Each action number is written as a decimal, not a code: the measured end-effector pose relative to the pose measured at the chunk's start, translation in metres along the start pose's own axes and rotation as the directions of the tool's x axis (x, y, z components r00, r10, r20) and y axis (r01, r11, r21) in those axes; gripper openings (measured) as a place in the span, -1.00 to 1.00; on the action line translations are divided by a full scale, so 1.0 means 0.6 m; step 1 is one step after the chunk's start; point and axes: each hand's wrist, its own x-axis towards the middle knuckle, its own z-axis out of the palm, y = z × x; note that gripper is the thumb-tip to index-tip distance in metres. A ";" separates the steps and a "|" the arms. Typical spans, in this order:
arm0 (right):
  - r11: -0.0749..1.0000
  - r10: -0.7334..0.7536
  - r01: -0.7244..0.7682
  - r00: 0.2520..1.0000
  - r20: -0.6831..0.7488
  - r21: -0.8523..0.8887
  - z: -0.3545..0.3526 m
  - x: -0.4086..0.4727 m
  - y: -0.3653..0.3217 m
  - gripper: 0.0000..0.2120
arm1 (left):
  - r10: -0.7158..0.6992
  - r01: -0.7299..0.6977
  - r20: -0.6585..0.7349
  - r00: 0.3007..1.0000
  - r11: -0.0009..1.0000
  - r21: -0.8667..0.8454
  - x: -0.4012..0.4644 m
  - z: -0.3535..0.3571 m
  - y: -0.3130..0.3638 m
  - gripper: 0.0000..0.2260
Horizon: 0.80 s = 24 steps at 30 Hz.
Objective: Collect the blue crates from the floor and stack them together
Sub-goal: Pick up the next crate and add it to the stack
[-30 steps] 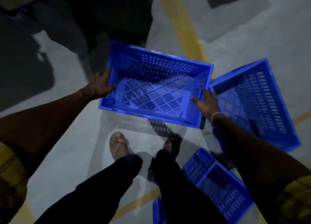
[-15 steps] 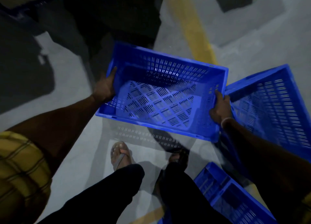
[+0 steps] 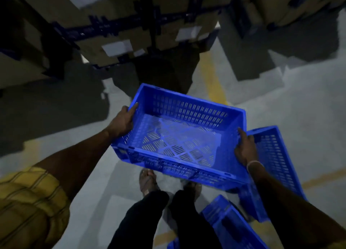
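Floor (image 3: 299,106): smooth grey concrete, painted yellow lines.
Boxes (image 3: 116,48): brown cardboard, white labels, stacked at far side; blurred.
Crate (image 3: 183,134): blue moulded plastic, rectangular, slotted walls, lattice base; held off the floor above the feet, tilted.
Second crate (image 3: 275,155): same make, on the floor to the right, tipped.
Third crate (image 3: 230,228): blue, partly seen by right leg.
Left hand (image 3: 122,121): fingers curled over the crate's left rim.
Right hand (image 3: 245,147): fingers clamped on its right wall.
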 end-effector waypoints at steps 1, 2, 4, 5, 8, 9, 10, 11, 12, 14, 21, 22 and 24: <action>1.000 0.006 -0.006 1.000 0.006 -0.008 -0.038 -0.030 -0.027 -0.33 | -0.001 0.001 -0.004 1.000 1.000 -0.002 -0.036 -0.039 0.014 -0.36; 1.000 -0.001 0.001 1.000 0.014 -0.019 -0.076 -0.061 -0.054 -0.35 | -0.008 0.008 -0.013 1.000 1.000 -0.011 -0.073 -0.079 0.028 -0.36; 0.999 -0.035 0.036 0.999 0.018 -0.037 -0.149 -0.121 -0.107 -0.38 | -0.037 0.036 -0.038 0.999 0.999 -0.033 -0.150 -0.154 0.054 -0.36; 0.998 -0.055 0.056 0.998 0.019 -0.042 -0.183 -0.151 -0.133 -0.39 | -0.048 0.045 -0.057 0.997 0.997 -0.055 -0.191 -0.189 0.065 -0.36; 0.992 -0.101 0.099 0.995 -0.028 -0.073 -0.270 -0.224 -0.194 -0.38 | -0.058 0.038 -0.161 0.985 0.992 -0.124 -0.309 -0.267 0.094 -0.37; 0.989 -0.124 0.120 0.991 -0.044 -0.083 -0.292 -0.247 -0.212 -0.37 | -0.068 0.040 -0.191 0.979 0.988 -0.150 -0.346 -0.287 0.100 -0.38; 0.985 -0.156 0.151 0.986 -0.058 -0.082 -0.311 -0.264 -0.229 -0.36 | -0.075 0.034 -0.221 0.972 0.983 -0.180 -0.377 -0.302 0.101 -0.39; 0.980 -0.187 0.182 0.980 -0.070 -0.075 -0.325 -0.275 -0.243 -0.36 | -0.079 0.026 -0.250 0.965 0.978 -0.207 -0.400 -0.314 0.100 -0.39; 0.973 -0.226 0.220 0.971 -0.078 -0.075 -0.338 -0.287 -0.260 -0.35 | -0.076 0.010 -0.278 0.958 0.973 -0.230 -0.424 -0.323 0.092 -0.40; 0.955 -0.293 0.286 0.952 -0.084 -0.083 -0.354 -0.295 -0.290 -0.35 | -0.062 -0.034 -0.331 0.942 0.961 -0.276 -0.461 -0.330 0.071 -0.37; 0.853 -0.511 0.510 0.859 0.021 -0.115 -0.361 -0.265 -0.395 -0.36 | -0.256 0.027 -0.525 0.812 0.914 -0.404 -0.569 -0.291 0.044 -0.42; 0.828 -0.544 0.546 0.837 0.051 -0.129 -0.359 -0.258 -0.410 -0.36 | -0.302 0.059 -0.541 0.785 0.906 -0.420 -0.587 -0.278 0.040 -0.42; 0.772 -0.609 0.617 0.787 0.102 -0.150 -0.356 -0.247 -0.438 -0.35 | -0.383 0.106 -0.563 0.732 0.881 -0.461 -0.627 -0.253 0.044 -0.39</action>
